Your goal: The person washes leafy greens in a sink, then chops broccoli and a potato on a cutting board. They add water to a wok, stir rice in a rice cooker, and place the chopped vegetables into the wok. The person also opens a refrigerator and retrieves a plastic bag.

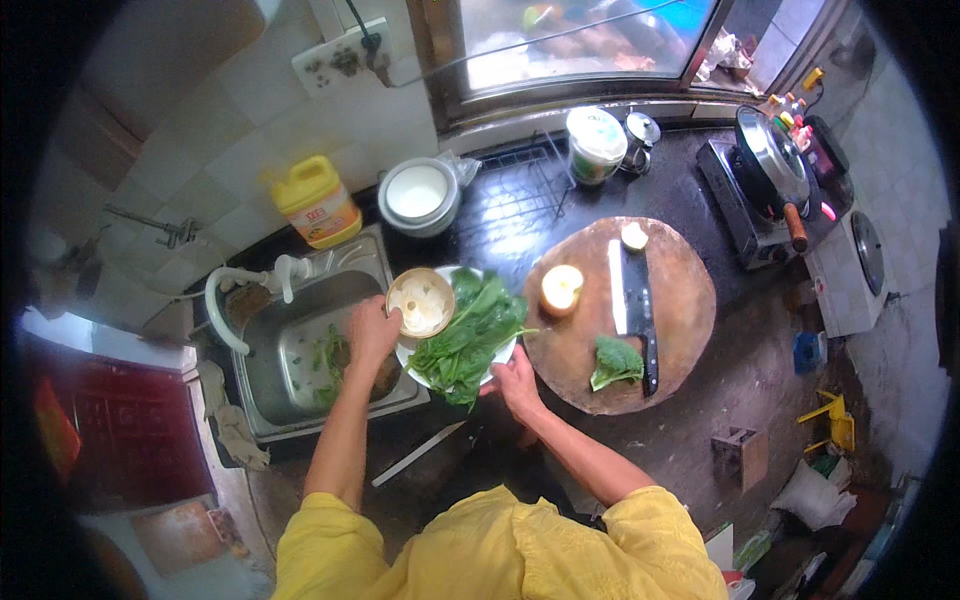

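Note:
My left hand (pixel 373 330) grips the rim of a small bowl (pixel 394 291) with pale, whitish pieces (pixel 421 306) inside. The bowl is at the left edge of a white plate (pixel 506 358) heaped with green leafy vegetables (pixel 472 330). At the plate's lower right rim, my right hand (pixel 517 381) holds it. To the right is a round wooden chopping board (pixel 686 300). On it lie a black-handled cleaver (pixel 637 300), a broccoli piece (pixel 616 361), a cut round fruit or vegetable (pixel 561 290) and a small pale piece (pixel 634 235).
Left of the plate, a steel sink (pixel 296 360) with a white faucet (pixel 225 300) holds leaf scraps. Behind stand a yellow jug (pixel 315 202), stacked bowls (pixel 418 196) and a lidded white tub (pixel 596 142). A lidded wok (pixel 776 169) sits on a stove (pixel 731 217) at far right.

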A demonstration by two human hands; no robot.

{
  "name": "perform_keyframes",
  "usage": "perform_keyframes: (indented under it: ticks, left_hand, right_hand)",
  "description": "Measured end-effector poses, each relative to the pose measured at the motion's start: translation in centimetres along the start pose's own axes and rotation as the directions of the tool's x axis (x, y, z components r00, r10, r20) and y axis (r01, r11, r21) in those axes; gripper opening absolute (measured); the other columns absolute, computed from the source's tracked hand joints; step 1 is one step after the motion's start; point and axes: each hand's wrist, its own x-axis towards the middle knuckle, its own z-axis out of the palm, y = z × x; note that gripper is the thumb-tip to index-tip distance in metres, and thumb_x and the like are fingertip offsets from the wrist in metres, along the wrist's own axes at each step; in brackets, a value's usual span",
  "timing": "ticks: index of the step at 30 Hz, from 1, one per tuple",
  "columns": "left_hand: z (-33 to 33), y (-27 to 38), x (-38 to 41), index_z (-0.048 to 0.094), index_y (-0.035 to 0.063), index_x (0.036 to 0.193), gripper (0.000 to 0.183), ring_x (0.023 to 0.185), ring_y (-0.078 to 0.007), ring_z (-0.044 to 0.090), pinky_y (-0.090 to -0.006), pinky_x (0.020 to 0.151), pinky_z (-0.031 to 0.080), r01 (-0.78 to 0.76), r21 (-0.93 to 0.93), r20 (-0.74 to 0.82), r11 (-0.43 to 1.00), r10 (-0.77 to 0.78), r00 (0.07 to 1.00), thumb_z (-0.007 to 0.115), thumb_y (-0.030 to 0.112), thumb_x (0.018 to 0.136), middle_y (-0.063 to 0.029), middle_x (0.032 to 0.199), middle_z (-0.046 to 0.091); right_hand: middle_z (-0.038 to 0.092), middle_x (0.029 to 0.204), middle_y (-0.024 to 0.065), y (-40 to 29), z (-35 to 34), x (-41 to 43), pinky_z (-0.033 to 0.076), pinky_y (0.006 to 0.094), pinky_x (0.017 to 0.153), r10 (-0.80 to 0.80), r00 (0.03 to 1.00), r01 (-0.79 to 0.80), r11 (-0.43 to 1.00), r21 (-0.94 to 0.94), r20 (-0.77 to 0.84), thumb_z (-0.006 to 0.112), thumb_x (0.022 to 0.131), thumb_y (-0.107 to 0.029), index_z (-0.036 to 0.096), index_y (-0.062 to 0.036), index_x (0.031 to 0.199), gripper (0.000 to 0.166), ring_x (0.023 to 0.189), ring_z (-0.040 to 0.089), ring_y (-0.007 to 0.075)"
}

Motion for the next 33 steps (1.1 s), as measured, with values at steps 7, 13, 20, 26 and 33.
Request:
perform_keyframes:
  ticks: [7, 13, 20, 26, 33]
  left_hand:
    - [2.0, 0.8, 1.8, 0.065, -0.0067, 0.089, 0.017, 0.053, -0.0225, 0.067, -0.0335, 0.043, 0.052, 0.325, -0.472, 0.188, 0.82, -0.266, 0.945, 0.054, 0.002, 0.08, -0.016, 0.073, 0.068]
    - [2.3, 9.1, 3.7, 0.063, -0.0084, 0.091, 0.017, 0.052, -0.0215, 0.066, -0.0305, 0.042, 0.054, 0.291, -0.682, 0.294, 0.671, -0.113, 0.949, 0.052, -0.002, 0.079, -0.0136, 0.074, 0.065]
    - [9.5, 17.1, 12.0, 0.053, -0.0109, 0.097, 0.017, 0.069, -0.0306, 0.07, -0.0332, 0.054, 0.063, 0.44, -0.832, 0.392, 0.338, -0.202, 0.897, 0.046, -0.008, 0.082, -0.0213, 0.092, 0.064]
    - [15.4, 17.7, 17.5, 0.044, -0.0103, 0.125, 0.039, 0.089, -0.0372, 0.067, -0.044, 0.061, 0.064, 0.5, -0.865, 0.463, 0.047, -0.313, 0.829, 0.046, -0.009, 0.086, -0.0257, 0.117, 0.057]
    - [18.5, 16.6, 18.8, 0.048, -0.0048, 0.127, 0.039, 0.092, -0.0351, 0.067, -0.0447, 0.068, 0.065, 0.5, -0.859, 0.501, -0.106, -0.367, 0.783, 0.058, 0.0, 0.089, -0.0215, 0.118, 0.058]
  right_hand:
    - [0.06, 0.111, 0.0139, 3.3, -1.4, 2.0, 0.062, 0.034, 0.06, -0.007, 1.0, 0.006, 0.996, -0.087, -0.019, 0.048, 0.089, -0.003, 0.037, -0.001, 0.13, 0.043, 0.086, 0.067, 0.0245]
    - [0.059, 0.112, 0.0146, 4.7, -2.3, 3.3, 0.063, 0.0341, 0.06, 0.015, 0.999, -0.018, 0.998, -0.063, -0.047, 0.047, 0.088, 0.001, 0.035, -0.0002, 0.132, 0.046, 0.088, 0.067, 0.0248]
    - [0.06, 0.108, 0.0143, 4.9, -2.2, 3.7, 0.061, 0.032, 0.056, 0.035, 0.995, -0.043, 0.996, -0.081, -0.095, 0.046, 0.089, 0.004, 0.034, -0.0017, 0.133, 0.046, 0.079, 0.067, 0.0236]
    - [0.064, 0.082, 0.0106, 4.2, -1.8, 2.7, 0.06, 0.0329, 0.06, 0.223, 0.964, -0.238, 0.966, -0.097, -0.145, 0.056, 0.097, -0.013, 0.044, 0.0005, 0.114, 0.025, 0.069, 0.069, 0.0212]
    - [0.067, 0.08, 0.0068, -6.1, -3.2, -7.7, 0.055, 0.0272, 0.058, 0.123, 0.991, -0.131, 0.881, -0.455, -0.046, 0.055, 0.098, -0.019, 0.061, 0.0001, 0.096, 0.02, 0.065, 0.067, 0.0126]
